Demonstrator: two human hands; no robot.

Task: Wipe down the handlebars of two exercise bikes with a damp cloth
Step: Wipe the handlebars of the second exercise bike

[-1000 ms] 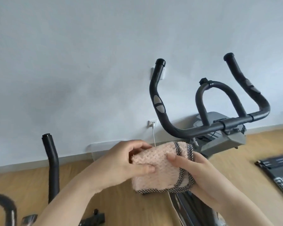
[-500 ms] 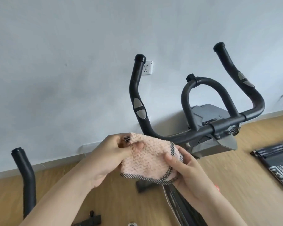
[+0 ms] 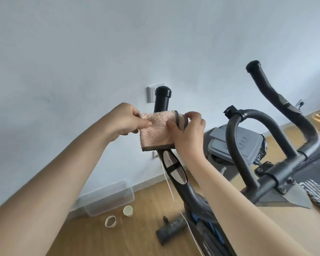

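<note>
A pink cloth (image 3: 155, 132) with a dark checked border is stretched against the upper part of the bike's black left handlebar (image 3: 162, 97), just below its end cap. My left hand (image 3: 127, 120) pinches the cloth's left edge. My right hand (image 3: 187, 133) grips its right side, fingers curling behind the bar. Below the cloth the bar shows a silver sensor pad (image 3: 175, 168). The right handlebar (image 3: 266, 87) and the curved middle loop (image 3: 255, 115) stand bare to the right.
Behind the bars sits the bike's grey console (image 3: 248, 143). On the wooden floor lie a clear plastic tray (image 3: 107, 198), two paper cups (image 3: 127, 211) and a dark foot bar (image 3: 171, 230). A wall socket (image 3: 151, 93) is behind the left bar.
The view has come much closer to the bike. Both hands have lifted the cloth from in front of the crossbar up onto the top of the left handlebar.
</note>
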